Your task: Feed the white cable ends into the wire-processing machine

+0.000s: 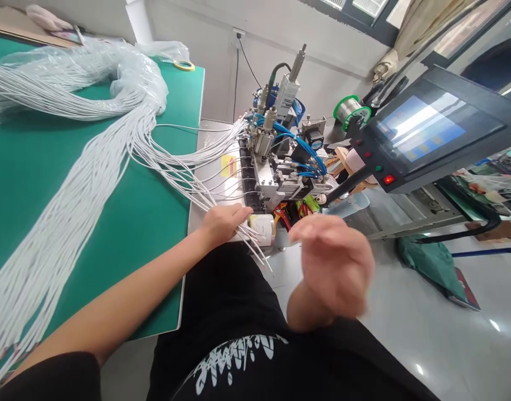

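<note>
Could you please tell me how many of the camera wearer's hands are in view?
2: the left hand, closed around white cables beside the machine, and the right hand, blurred and raised apart from them.

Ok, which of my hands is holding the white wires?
Your left hand, gripping white wires near their ends; your right hand is raised apart from them.

Your left hand point(225, 225) is closed around wires point(178, 181) that run in from its left, their ends poking out to its right, and the machine point(276, 181) stands just beyond it. Left of that hand lies the table point(155, 223), with the cable bundle point(92, 178) across it and a tape roll point(190, 67) at its far side. Beyond your right hand point(334, 262) sits the spool point(352, 111), with the control screen point(422, 128) farther right.
</note>
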`<act>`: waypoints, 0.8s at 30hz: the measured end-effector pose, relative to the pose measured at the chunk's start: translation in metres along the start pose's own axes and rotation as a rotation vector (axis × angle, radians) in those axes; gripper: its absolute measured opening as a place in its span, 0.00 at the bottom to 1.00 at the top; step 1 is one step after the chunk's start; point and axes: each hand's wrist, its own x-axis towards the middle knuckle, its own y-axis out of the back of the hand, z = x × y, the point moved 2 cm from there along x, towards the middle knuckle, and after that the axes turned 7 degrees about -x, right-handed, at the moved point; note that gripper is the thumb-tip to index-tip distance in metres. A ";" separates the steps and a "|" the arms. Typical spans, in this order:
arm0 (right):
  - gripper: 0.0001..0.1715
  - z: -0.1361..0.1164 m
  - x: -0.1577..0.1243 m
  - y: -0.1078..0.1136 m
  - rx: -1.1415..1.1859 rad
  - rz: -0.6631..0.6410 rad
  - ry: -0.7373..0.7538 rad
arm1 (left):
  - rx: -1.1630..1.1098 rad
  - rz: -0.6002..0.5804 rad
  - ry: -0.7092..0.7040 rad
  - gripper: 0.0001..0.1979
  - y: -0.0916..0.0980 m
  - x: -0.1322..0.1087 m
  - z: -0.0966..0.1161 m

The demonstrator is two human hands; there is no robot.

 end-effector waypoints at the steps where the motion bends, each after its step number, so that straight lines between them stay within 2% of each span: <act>1: 0.15 0.005 0.009 -0.003 0.022 0.039 -0.014 | 0.014 -0.008 -0.005 0.12 0.000 0.001 0.000; 3: 0.12 0.017 0.024 -0.010 0.050 0.043 -0.033 | 0.038 -0.033 -0.004 0.12 -0.001 0.004 -0.002; 7: 0.09 0.036 0.029 -0.034 0.022 -0.246 0.030 | 0.053 -0.099 0.071 0.13 -0.007 0.009 -0.005; 10: 0.09 0.041 0.023 -0.044 0.056 -0.328 0.050 | 0.060 -0.122 0.096 0.13 -0.011 0.011 -0.006; 18: 0.08 0.038 0.034 -0.059 0.101 -0.179 0.023 | 0.011 -0.150 0.101 0.12 -0.016 0.010 -0.012; 21: 0.11 0.048 0.040 -0.070 0.209 -0.069 -0.142 | 0.011 -0.115 0.063 0.13 -0.012 0.009 -0.012; 24: 0.16 0.062 0.047 -0.086 0.411 0.024 -0.369 | 0.029 -0.023 0.058 0.13 -0.007 0.009 -0.011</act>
